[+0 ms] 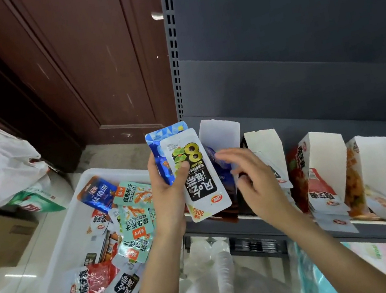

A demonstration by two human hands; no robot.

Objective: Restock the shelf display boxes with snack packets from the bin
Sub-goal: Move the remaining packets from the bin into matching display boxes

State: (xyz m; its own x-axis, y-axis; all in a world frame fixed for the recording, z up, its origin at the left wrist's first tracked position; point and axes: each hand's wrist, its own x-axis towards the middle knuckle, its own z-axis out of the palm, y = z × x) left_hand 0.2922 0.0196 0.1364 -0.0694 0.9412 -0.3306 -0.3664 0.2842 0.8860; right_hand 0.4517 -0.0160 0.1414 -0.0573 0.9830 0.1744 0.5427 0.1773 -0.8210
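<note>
My left hand [169, 193] grips a small stack of snack packets: a white and black packet [201, 186] in front and a blue packet [160, 141] behind it, held up beside the shelf's left end. My right hand [250, 177] is blurred, with its fingers spread, reaching at the leftmost display box [220, 134], where a dark blue packet [217, 162] shows by my fingertips. Whether those fingers pinch it I cannot tell. The white bin [58, 248] on the floor at the left holds several mixed packets.
More white display boxes [327, 162] stand in a row to the right on the grey shelf [264, 226], with red, orange and green packets in them. A brown door stands behind the bin. White plastic bags [3, 165] lie at the far left.
</note>
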